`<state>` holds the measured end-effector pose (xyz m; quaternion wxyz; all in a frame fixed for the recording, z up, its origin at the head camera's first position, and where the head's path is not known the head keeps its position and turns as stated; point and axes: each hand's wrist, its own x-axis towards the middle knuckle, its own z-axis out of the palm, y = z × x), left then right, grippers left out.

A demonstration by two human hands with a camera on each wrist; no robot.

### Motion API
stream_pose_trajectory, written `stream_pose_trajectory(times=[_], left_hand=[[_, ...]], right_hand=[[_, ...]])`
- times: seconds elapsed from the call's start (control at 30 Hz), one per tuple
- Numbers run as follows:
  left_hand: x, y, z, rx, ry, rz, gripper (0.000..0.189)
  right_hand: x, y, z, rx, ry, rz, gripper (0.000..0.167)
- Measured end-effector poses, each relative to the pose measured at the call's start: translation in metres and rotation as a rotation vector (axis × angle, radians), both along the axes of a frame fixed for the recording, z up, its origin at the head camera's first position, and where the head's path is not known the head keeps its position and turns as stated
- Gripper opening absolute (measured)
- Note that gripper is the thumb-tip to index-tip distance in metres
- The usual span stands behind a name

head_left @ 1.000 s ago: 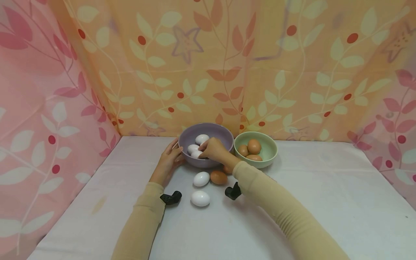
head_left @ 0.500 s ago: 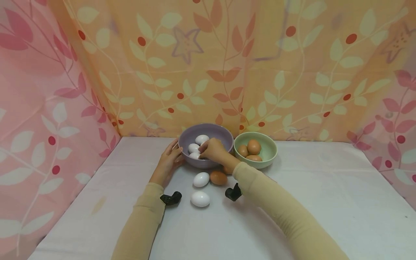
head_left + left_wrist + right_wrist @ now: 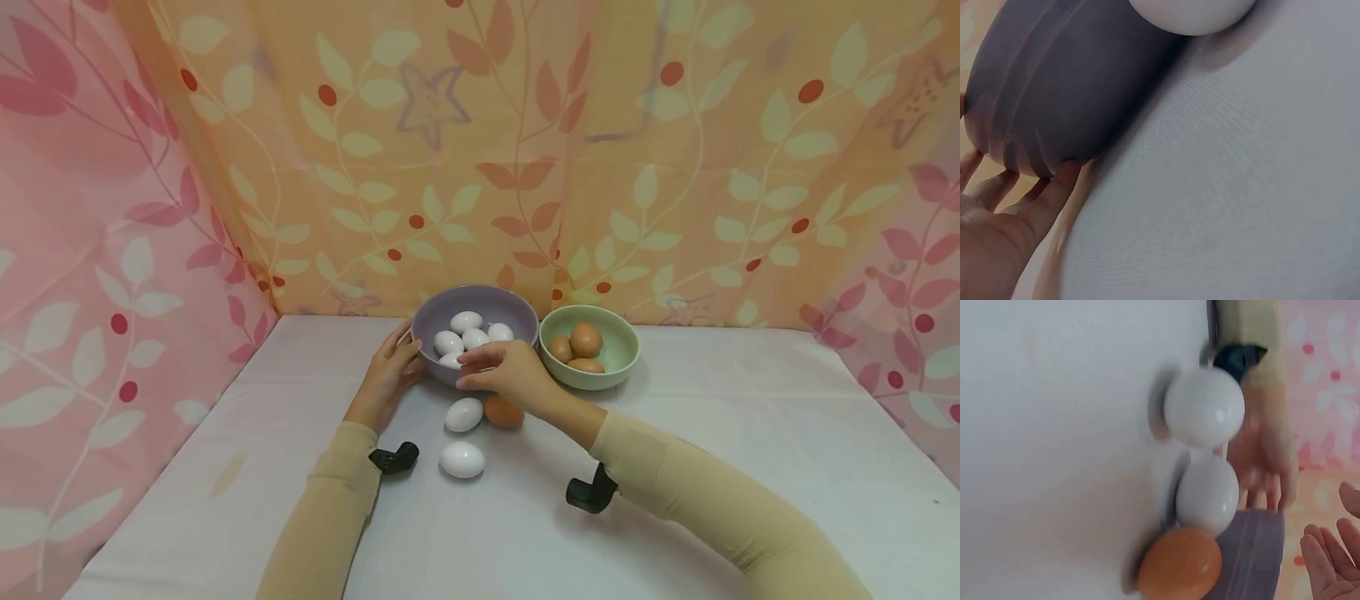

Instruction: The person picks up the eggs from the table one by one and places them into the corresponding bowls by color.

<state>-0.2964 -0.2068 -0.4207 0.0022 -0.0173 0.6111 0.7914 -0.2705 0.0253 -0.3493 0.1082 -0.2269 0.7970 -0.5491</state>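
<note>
My left hand (image 3: 390, 367) rests its fingertips against the left outer wall of the purple bowl (image 3: 517, 304); in the left wrist view its fingers (image 3: 1054, 197) reach fairly straight to the bowl's side. Several white eggs (image 3: 467, 322) lie inside that bowl. Over the bowl's front right rim hangs my right hand (image 3: 517, 375), fingers loosely extended and holding nothing. On the table before the bowl are two white eggs (image 3: 464, 414), (image 3: 462, 460) and a brown egg (image 3: 504, 412), all three visible from the right wrist too.
A light green bowl (image 3: 626, 346) with three brown eggs (image 3: 587, 340) stands just right of the purple one. White cloth covers the table (image 3: 712, 400). Patterned orange curtain (image 3: 525, 208) hangs behind, with pink panels at both sides. Each wrist carries a black camera mount (image 3: 592, 492).
My right hand has let go of a white egg inside the purple bowl and drawn back toward the front right, its fingers spreading. My left hand stays at the bowl.
</note>
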Motion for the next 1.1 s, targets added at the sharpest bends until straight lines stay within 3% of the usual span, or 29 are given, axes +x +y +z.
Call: stream_pose_trajectory(times=[0.43,0.57,0.77,1.1], left_hand=[[-0.001,-0.001,-0.002,0.008,-0.005,0.007,0.061],[-0.002,-0.001,-0.002,0.002,-0.006,0.008,0.061],[-0.002,-0.002,-0.002,0.011,0.004,0.003,0.062],[-0.002,-0.001,-0.002,0.014,0.002,0.003,0.063]], right_hand=[[0.031,0.017,-0.016,0.015,-0.053,-0.014,0.040],[0.035,0.018,-0.021,-0.032,-0.058,0.015,0.037],[0.038,0.020,-0.031,-0.023,-0.083,0.056,0.038],[0.044,0.020,-0.045,0.009,-0.080,0.038,0.038]])
